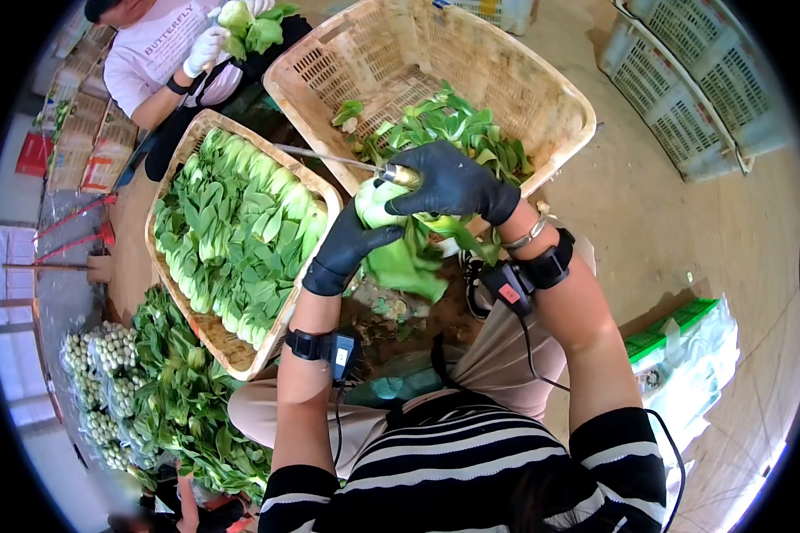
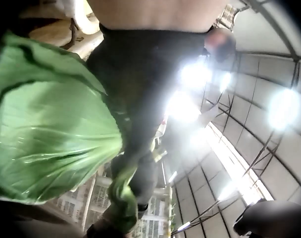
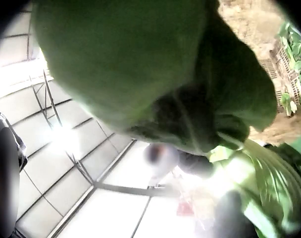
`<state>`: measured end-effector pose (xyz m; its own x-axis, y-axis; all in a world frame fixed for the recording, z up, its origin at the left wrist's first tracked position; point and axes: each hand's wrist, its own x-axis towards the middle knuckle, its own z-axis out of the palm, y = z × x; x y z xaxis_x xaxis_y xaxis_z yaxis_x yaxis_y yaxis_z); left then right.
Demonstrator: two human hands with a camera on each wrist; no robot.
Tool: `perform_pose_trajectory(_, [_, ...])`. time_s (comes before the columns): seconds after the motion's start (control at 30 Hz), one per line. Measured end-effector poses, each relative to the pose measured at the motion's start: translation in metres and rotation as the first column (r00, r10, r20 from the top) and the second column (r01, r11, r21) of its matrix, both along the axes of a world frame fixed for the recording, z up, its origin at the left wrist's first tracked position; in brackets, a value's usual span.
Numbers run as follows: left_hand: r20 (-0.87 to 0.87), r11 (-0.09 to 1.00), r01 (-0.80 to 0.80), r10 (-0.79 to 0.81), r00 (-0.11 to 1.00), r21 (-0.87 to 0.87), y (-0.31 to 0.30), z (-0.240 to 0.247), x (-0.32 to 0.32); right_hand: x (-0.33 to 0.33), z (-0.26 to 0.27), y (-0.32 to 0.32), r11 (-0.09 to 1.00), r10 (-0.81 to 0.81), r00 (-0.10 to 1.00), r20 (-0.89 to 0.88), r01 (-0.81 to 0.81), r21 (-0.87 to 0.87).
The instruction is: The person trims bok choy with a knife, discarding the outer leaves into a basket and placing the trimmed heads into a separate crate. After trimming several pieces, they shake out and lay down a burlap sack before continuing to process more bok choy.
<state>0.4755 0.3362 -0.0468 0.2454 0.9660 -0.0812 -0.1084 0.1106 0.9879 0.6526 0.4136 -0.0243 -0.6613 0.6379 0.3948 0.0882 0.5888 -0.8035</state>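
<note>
My left hand [image 1: 342, 250], in a black glove, grips a bok choy [image 1: 375, 204] by its pale stem, with the green leaves hanging below toward my lap. Right beside it, my black-gloved right hand [image 1: 456, 179] holds a knife [image 1: 402, 176] by its wooden handle. The thin blade points left, over the rim of the filled crate. The right thumb lies against the bok choy stem. Broad leaves [image 2: 51, 134] spread beside the glove in the left wrist view. In the right wrist view a large dark leaf [image 3: 121, 64] covers much of the hand.
A crate [image 1: 161, 233] of neatly laid bok choy stands at left. Ahead, a larger crate [image 1: 560, 89] holds loose leaves. More greens [image 1: 182, 391] are heaped at lower left. Another person [image 1: 164, 53] in white gloves handles a vegetable. Stacked crates [image 1: 676, 89] stand at upper right.
</note>
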Motion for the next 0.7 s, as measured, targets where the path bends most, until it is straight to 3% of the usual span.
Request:
perform_pose_trajectory(0.07, [-0.091,0.983,0.15,-0.159,0.983,-0.103,-0.003,0.003,-0.013,0.011,0.008,0.004,0.997,0.043,0.993,0.109,-0.049,0.053])
perform_pose_trajectory(0.1, [-0.142,0.974,0.223,-0.226,0.964,-0.037,-0.003,-0.004,-0.023,0.013,-0.002,0.009,0.966,-0.148,0.986,0.082,0.127,0.227])
perform_pose_trajectory(0.13, [-0.089,0.969,0.245,-0.248,0.965,-0.041,-0.006,-0.006,-0.029,0.02,-0.006,0.019,0.942,-0.261,0.957,0.123,0.225,0.249])
perform_pose_trajectory(0.23, [0.093,0.986,0.165,-0.163,0.982,-0.023,-0.014,-0.014,-0.04,0.03,-0.003,0.019,0.832,-0.495,0.841,0.218,0.387,0.397])
perform_pose_trajectory(0.27, [0.156,0.989,0.145,-0.14,0.978,-0.018,-0.014,-0.024,-0.047,0.027,0.001,0.015,0.832,-0.491,0.846,0.209,0.384,0.4])
perform_pose_trajectory(0.3, [0.268,0.982,0.18,-0.188,0.945,0.057,-0.016,-0.027,-0.046,0.023,0.009,0.008,0.963,-0.269,0.939,0.212,0.26,0.069])
perform_pose_trajectory(0.33, [0.263,0.983,0.175,-0.184,0.947,0.059,-0.015,-0.031,-0.049,0.018,0.013,0.001,0.961,-0.044,0.989,0.138,0.08,-0.263])
perform_pose_trajectory(0.37, [0.291,0.983,0.167,-0.137,0.947,-0.079,-0.012,-0.037,-0.052,0.009,0.013,-0.005,0.82,0.159,0.987,0.035,-0.112,-0.562])
perform_pose_trajectory(0.4, [0.315,0.963,0.16,-0.085,0.945,-0.219,-0.013,-0.048,-0.055,0.005,0.019,-0.012,0.834,0.234,0.972,0.02,-0.19,-0.518])
perform_pose_trajectory(0.47, [0.211,0.993,-0.015,-0.01,0.977,0.116,-0.027,-0.091,-0.047,-0.004,0.022,-0.021,0.766,0.347,0.938,0.023,-0.269,-0.584])
perform_pose_trajectory(0.53, [0.416,0.953,-0.054,0.18,0.891,-0.297,-0.023,-0.054,-0.031,-0.005,0.013,-0.014,0.795,0.346,0.938,0.039,-0.271,-0.542])
perform_pose_trajectory(0.6, [0.386,0.951,0.059,0.067,0.92,-0.304,-0.028,-0.035,-0.036,-0.003,0.006,-0.009,0.881,0.194,0.964,0.182,-0.089,-0.465])
perform_pose_trajectory(0.63, [0.297,0.909,0.045,0.088,0.951,-0.414,-0.031,-0.019,-0.038,-0.004,0.005,-0.01,0.899,0.093,0.98,0.175,-0.007,-0.438])
perform_pose_trajectory(0.67, [0.148,0.985,-0.038,0.063,0.987,-0.168,-0.035,-0.022,-0.033,-0.008,0.005,-0.012,0.895,0.06,0.975,0.213,0.041,-0.443])
perform_pose_trajectory(0.7, [0.136,0.998,-0.022,0.03,0.99,-0.062,-0.037,-0.024,-0.026,-0.01,0.005,-0.013,0.923,0.067,0.967,0.247,0.033,-0.383])
